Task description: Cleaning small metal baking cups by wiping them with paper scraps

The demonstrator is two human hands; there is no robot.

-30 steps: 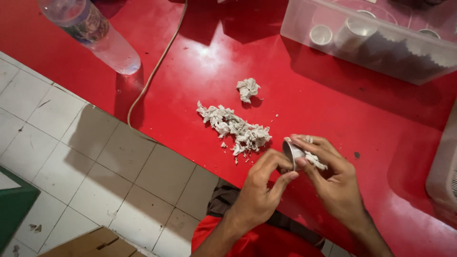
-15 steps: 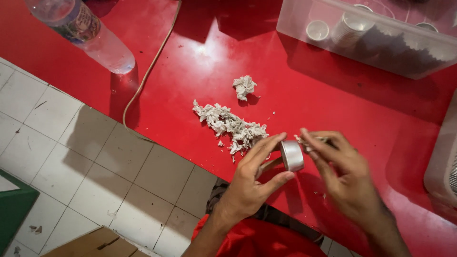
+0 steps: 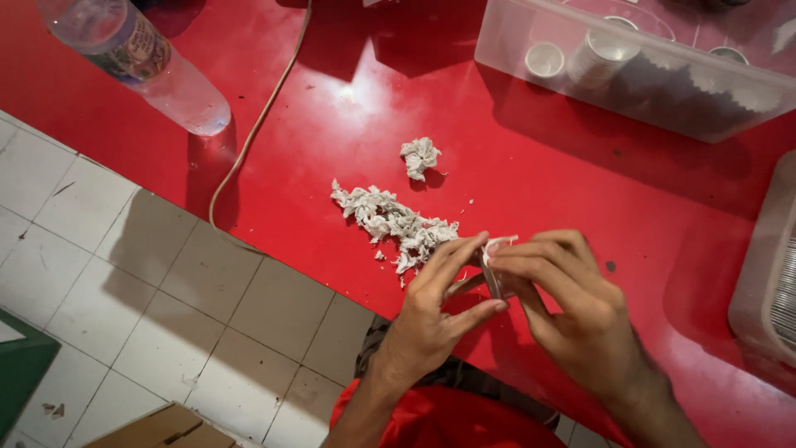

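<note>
Small metal cup (image 3: 495, 278) pinched edge-on between left hand (image 3: 431, 319) and right hand (image 3: 572, 307); both grips closed; axis roughly horizontal above red surface (image 3: 531, 166).

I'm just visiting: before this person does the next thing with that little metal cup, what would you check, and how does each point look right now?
1. Both hands on the small metal cup: ok; left hand and right hand pinch it between them.
2. Cup held over the red table: ok.
3. What is inside the cup: cannot tell; fingers cover most of it.
4. Pile of grey-white scraps kept together: ok; it lies just left of the hands, with a separate crumpled wad beyond.
5. Clear bin with more cups nearby: ok, at the table's far side.
6. Cord and plastic bottle away from the hands: ok.
</note>
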